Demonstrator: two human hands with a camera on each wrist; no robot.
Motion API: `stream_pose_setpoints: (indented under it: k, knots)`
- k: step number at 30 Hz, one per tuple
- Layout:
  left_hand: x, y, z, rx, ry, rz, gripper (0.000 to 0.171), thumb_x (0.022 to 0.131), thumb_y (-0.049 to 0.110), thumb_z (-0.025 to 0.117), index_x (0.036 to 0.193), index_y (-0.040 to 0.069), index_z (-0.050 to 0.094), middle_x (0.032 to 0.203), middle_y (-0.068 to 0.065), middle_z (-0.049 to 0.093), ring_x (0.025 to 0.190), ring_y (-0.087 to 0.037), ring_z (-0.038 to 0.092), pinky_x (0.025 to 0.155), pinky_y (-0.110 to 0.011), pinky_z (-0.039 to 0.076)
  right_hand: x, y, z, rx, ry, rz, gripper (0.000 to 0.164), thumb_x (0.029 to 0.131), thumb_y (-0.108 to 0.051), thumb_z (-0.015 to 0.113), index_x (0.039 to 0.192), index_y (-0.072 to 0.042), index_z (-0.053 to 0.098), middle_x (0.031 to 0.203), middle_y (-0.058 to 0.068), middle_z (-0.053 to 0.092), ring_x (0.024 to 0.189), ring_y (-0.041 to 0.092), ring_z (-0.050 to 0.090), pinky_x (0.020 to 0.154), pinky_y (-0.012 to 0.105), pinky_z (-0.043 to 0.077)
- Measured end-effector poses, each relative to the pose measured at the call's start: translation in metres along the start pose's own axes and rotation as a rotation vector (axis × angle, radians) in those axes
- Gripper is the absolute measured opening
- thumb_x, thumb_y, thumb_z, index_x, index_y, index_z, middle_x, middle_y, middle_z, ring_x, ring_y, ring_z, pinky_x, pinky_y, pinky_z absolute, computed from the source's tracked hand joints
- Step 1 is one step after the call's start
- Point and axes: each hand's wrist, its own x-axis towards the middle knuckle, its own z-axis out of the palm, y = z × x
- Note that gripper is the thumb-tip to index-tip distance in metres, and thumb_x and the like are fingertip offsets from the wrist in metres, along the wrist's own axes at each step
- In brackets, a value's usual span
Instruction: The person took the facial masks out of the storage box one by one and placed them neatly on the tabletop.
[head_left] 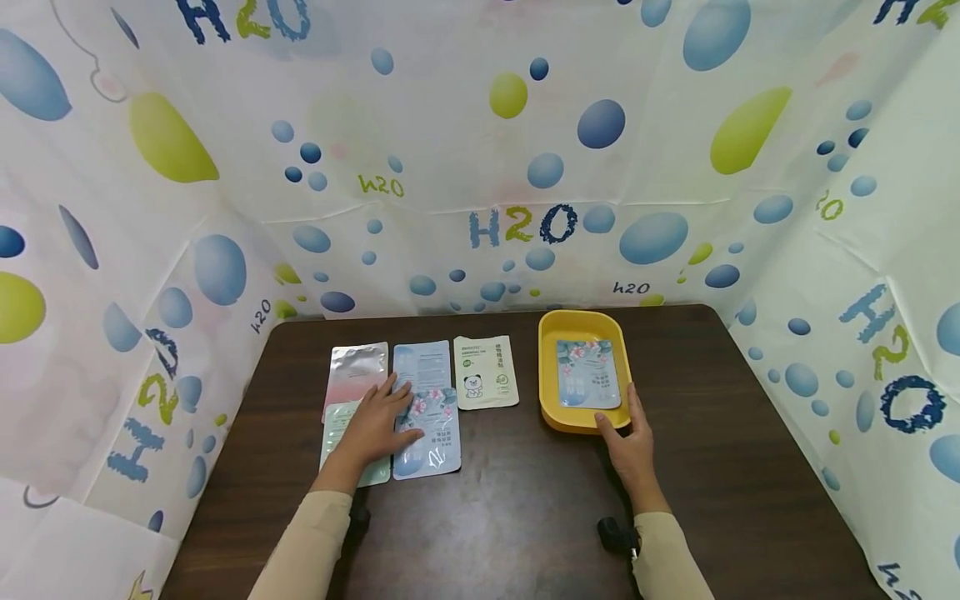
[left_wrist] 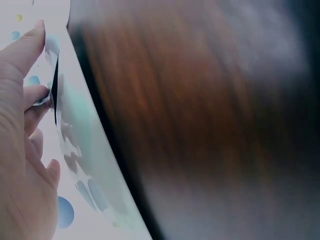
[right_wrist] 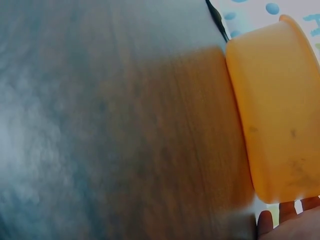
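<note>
My left hand (head_left: 375, 429) rests with fingers spread on flat packets at the table's left. Its fingertips and thumb touch the left side of a blue packet with pink flowers (head_left: 438, 442), beside a raised packet edge in the left wrist view. Partly under the hand lie a pale green packet (head_left: 339, 421) and a silver-pink packet (head_left: 358, 365). Another blue packet (head_left: 422, 360) lies above the flowered one. My right hand (head_left: 630, 446) holds the near right corner of a yellow tray (head_left: 550, 392), thumb at the front rim, fingers along the side. A blue flowered packet (head_left: 588, 373) lies inside.
A cream packet with a bear (head_left: 486, 373) lies between the blue packets and the tray. Everything is on a dark wood table (head_left: 510, 517). A patterned white sheet (head_left: 450, 167) with blue and green spots surrounds its back and sides.
</note>
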Motion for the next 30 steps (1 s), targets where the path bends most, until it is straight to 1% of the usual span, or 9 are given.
stream_pose_setpoints:
  k: [5,12,15,19,21,22,26,28,30]
  knots:
    - [0.000,0.000,0.003,-0.006,0.025,0.017,0.082,0.084,0.050,0.077,0.148,0.005,0.053,0.161,-0.012,0.043,0.157,-0.039,0.020,0.125,-0.062,0.020,0.000,0.000,-0.001,0.003,-0.001,-0.009,0.086,0.098,-0.028,0.070,0.165,-0.027,0.016,0.173,0.005,0.013,0.160,0.030,0.012,0.129,0.052,0.013]
    - [0.000,-0.001,0.006,-0.040,0.032,-0.009,0.079,0.083,0.049,0.078,0.146,0.008,0.056,0.166,-0.011,0.034,0.158,-0.040,0.015,0.126,-0.062,0.014,0.002,0.003,-0.001,0.006,0.006,-0.032,0.085,0.097,-0.027,0.071,0.165,-0.023,0.018,0.173,0.006,0.016,0.160,0.029,0.014,0.128,0.052,0.015]
    - [0.000,-0.001,0.005,-0.059,0.032,-0.017,0.079,0.082,0.048,0.079,0.146,0.007,0.056,0.166,-0.011,0.034,0.158,-0.040,0.015,0.126,-0.062,0.013,0.003,0.005,0.000,0.010,0.007,-0.033,0.086,0.097,-0.026,0.071,0.165,-0.025,0.019,0.173,0.003,0.016,0.160,0.026,0.014,0.129,0.050,0.015]
    - [0.000,0.000,0.004,-0.084,0.013,-0.037,0.079,0.082,0.046,0.079,0.146,0.005,0.056,0.165,-0.013,0.036,0.158,-0.041,0.016,0.126,-0.063,0.013,0.001,0.007,0.001,0.018,0.013,-0.026,0.086,0.097,-0.026,0.071,0.164,-0.028,0.019,0.173,0.001,0.016,0.160,0.024,0.015,0.129,0.049,0.016]
    - [0.000,0.001,0.005,-0.088,0.008,-0.041,0.080,0.083,0.045,0.079,0.147,0.005,0.054,0.164,-0.014,0.037,0.157,-0.042,0.017,0.125,-0.065,0.013,0.000,0.007,0.001,0.021,0.012,-0.027,0.085,0.097,-0.026,0.071,0.164,-0.028,0.018,0.173,0.001,0.016,0.160,0.024,0.014,0.129,0.049,0.015]
    - [0.000,0.001,0.005,-0.095,0.007,-0.043,0.080,0.083,0.044,0.079,0.148,0.004,0.053,0.164,-0.015,0.038,0.157,-0.043,0.018,0.125,-0.065,0.013,-0.002,0.003,0.000,0.026,0.007,-0.020,0.085,0.098,-0.025,0.070,0.165,-0.025,0.018,0.173,0.002,0.016,0.160,0.024,0.014,0.129,0.049,0.015]
    - [0.001,0.006,0.005,-0.171,0.040,-0.050,0.082,0.086,0.038,0.077,0.153,0.002,0.045,0.163,-0.018,0.038,0.156,-0.044,0.019,0.125,-0.065,0.015,-0.002,0.001,-0.001,0.027,-0.001,-0.018,0.084,0.098,-0.025,0.069,0.165,-0.026,0.017,0.173,0.001,0.015,0.160,0.023,0.013,0.129,0.048,0.014]
    - [0.003,0.011,0.002,-0.234,0.061,-0.065,0.083,0.089,0.034,0.075,0.156,0.001,0.039,0.164,-0.020,0.035,0.157,-0.044,0.018,0.125,-0.064,0.016,-0.001,0.000,-0.001,0.028,-0.007,-0.012,0.084,0.099,-0.024,0.069,0.165,-0.028,0.017,0.173,-0.001,0.015,0.160,0.022,0.013,0.129,0.048,0.015]
    - [0.006,0.017,-0.001,-0.301,0.081,-0.087,0.082,0.092,0.031,0.073,0.158,0.001,0.034,0.165,-0.020,0.032,0.157,-0.042,0.017,0.125,-0.062,0.018,0.002,0.005,-0.001,0.025,-0.008,-0.015,0.085,0.098,-0.026,0.070,0.164,-0.030,0.016,0.173,-0.002,0.015,0.160,0.021,0.014,0.129,0.047,0.016]
